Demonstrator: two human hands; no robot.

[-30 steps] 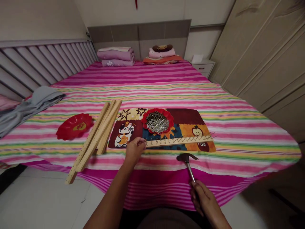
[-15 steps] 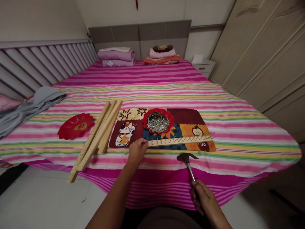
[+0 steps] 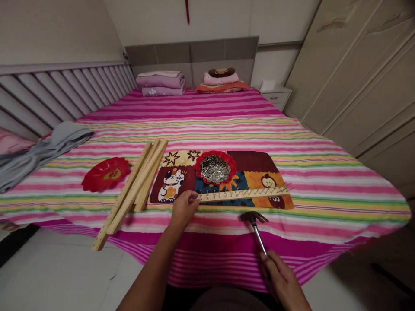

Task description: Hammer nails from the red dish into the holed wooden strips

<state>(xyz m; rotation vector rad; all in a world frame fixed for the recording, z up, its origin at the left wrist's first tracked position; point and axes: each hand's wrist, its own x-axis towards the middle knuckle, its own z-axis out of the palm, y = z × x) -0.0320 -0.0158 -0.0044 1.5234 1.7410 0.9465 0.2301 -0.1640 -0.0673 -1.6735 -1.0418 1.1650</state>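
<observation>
My left hand (image 3: 183, 209) is closed round the left end of a wooden strip (image 3: 243, 194) studded with a row of nails. The strip lies across a patchwork cartoon mat (image 3: 256, 168) near the bed's front edge. My right hand (image 3: 281, 280) grips the metal handle of a small claw hammer (image 3: 256, 225), whose head rests on the striped sheet just in front of the strip. A red scalloped dish (image 3: 215, 167) full of loose nails sits on the mat behind the strip.
Several long drilled wooden strips (image 3: 134, 186) lie diagonally left of the mat, overhanging the bed edge. An empty red dish (image 3: 105, 173) sits further left. Grey clothing (image 3: 42, 149) lies at far left. Folded bedding (image 3: 160, 80) is at the headboard; wardrobe doors (image 3: 363, 73) stand right.
The view has tipped down slightly. The hammer head has shifted a little lower and nearer me; my left hand stays on the strip's end.
</observation>
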